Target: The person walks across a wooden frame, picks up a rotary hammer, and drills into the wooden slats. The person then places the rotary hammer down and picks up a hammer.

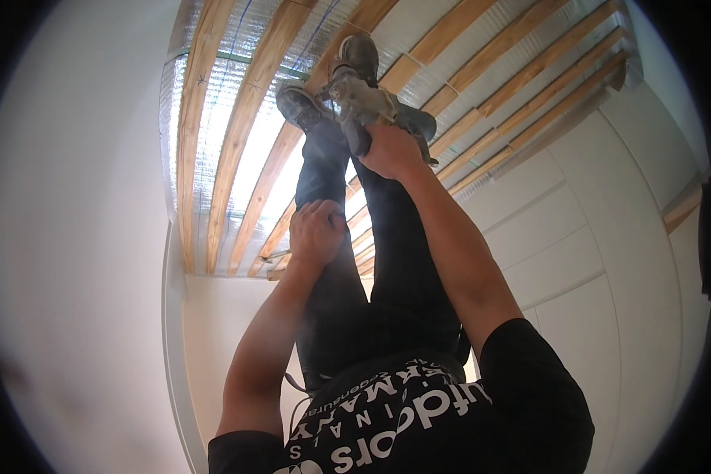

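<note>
My right hand (391, 152) is wrapped round the handle of a dusty grey power tool (367, 99), which looks like a circular saw. The tool is down by my feet, in front of the dark shoes (299, 104); its blade and underside are hidden. My left hand (317, 229) rests against my dark trouser leg (324, 170) near the knee. Its fingers are curled in, and nothing shows in them.
Parallel wooden battens (262, 87) run across the floor over silvery foil (221, 110), with gaps between them. A white panelled cupboard front (565, 237) stands to the right. A pale wall (71, 197) is on the left.
</note>
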`<state>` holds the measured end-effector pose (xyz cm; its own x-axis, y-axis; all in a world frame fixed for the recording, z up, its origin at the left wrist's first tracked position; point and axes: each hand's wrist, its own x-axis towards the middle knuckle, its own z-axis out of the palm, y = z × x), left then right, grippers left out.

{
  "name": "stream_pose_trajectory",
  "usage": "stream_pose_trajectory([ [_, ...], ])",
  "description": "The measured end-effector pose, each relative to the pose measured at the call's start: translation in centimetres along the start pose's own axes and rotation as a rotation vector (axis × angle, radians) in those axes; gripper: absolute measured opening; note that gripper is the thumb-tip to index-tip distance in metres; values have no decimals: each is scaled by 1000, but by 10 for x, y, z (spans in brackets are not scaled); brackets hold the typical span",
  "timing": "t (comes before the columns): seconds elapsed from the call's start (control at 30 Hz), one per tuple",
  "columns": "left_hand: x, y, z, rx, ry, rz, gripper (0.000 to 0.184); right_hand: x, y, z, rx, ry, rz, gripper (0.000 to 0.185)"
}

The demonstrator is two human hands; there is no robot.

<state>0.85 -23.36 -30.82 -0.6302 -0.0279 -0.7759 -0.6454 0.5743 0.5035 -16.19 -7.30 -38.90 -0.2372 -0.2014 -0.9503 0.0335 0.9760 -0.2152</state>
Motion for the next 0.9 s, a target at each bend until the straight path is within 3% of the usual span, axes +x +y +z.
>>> stream_pose_trajectory([
  [0.9, -3, -3, -4, -19, 7, -24, 10, 3, 2, -4, -87, -18, -19, 37],
])
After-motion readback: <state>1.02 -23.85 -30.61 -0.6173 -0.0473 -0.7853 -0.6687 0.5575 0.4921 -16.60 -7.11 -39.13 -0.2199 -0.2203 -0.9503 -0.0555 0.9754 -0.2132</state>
